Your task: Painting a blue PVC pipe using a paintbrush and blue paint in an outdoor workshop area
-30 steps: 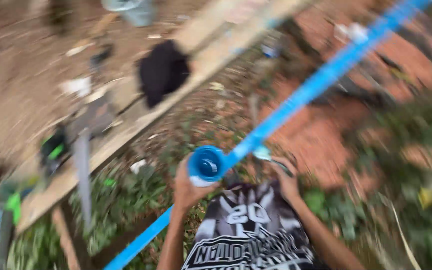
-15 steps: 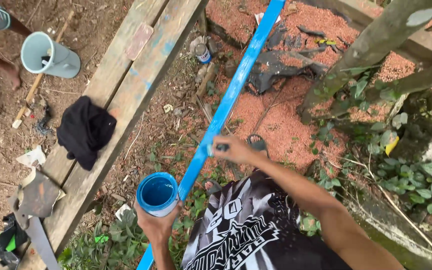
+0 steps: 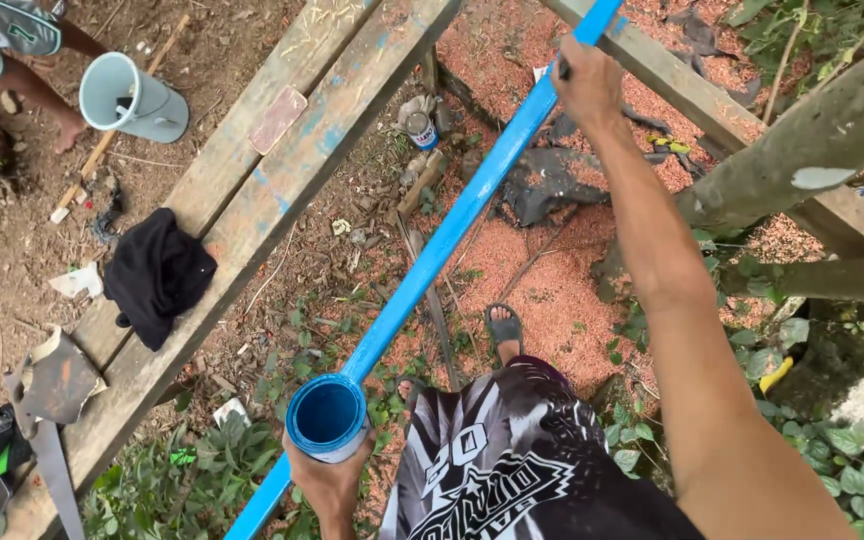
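Blue paint fills the small can (image 3: 326,415), which the left hand (image 3: 329,478) grips from below, fingers wrapped round its side, low centre of the head view and touching the near end of the long blue rail (image 3: 452,235). That rail runs diagonally up and away to the top edge. The right hand (image 3: 586,88) is now far up it, arm at full stretch, closed on what looks like a dark brush handle (too small to be sure) pressed against the rail's edge. Half a sec ago that hand was close in, just above the can; so the stroke has travelled up the length, and the rail looks evenly blue approx. all the way.

Outward: two wooden planks (image 3: 282,175) lie parallel on the left, w/ a black cloth (image 3: 157,275) on them. Beyond sits a pale bucket (image 3: 132,98) near another person's leg (image 3: 37,85). A saw (image 3: 52,465) lies lower left, a tree trunk (image 3: 802,150) crosses on the right.
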